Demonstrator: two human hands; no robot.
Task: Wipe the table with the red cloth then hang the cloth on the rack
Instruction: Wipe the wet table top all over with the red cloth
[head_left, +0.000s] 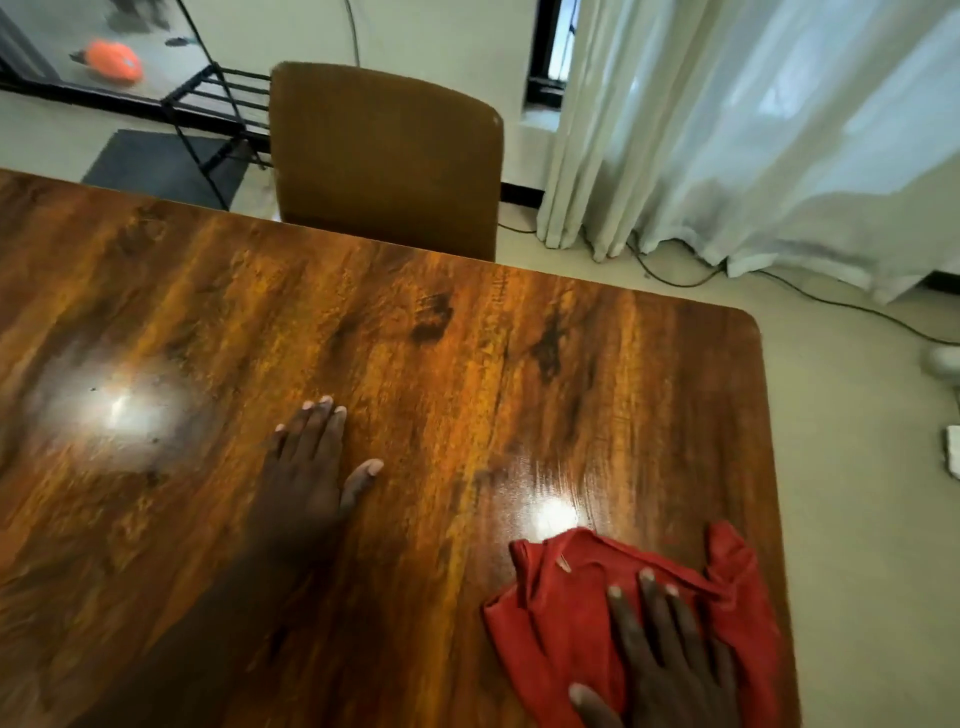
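With its fingers spread flat, the right hand (670, 660) presses down on the cloth (582, 618), palm open rather than gripping, pinning the crumpled red fabric against the table (467, 364) near the right edge and the near corner. Over to the left hand (306, 467): it lies open too, palm down on bare wood near the middle, holding nothing, and looks to be bracing the person. Two glossy patches of reflected light shine on the tabletop, one just beyond the cloth, one well off to the left. This reads as the wiping step, mid-stroke, and the frame is blurred enough to suggest movement. Most of the surface lies away from the cloth, so the next move likely calls for sweeping it across towards the left and far side under flat pressure. Beyond the table stands a chair (384, 156), and behind that a black rack (218, 98) against the wall, bare of any cloth; hanging comes later.
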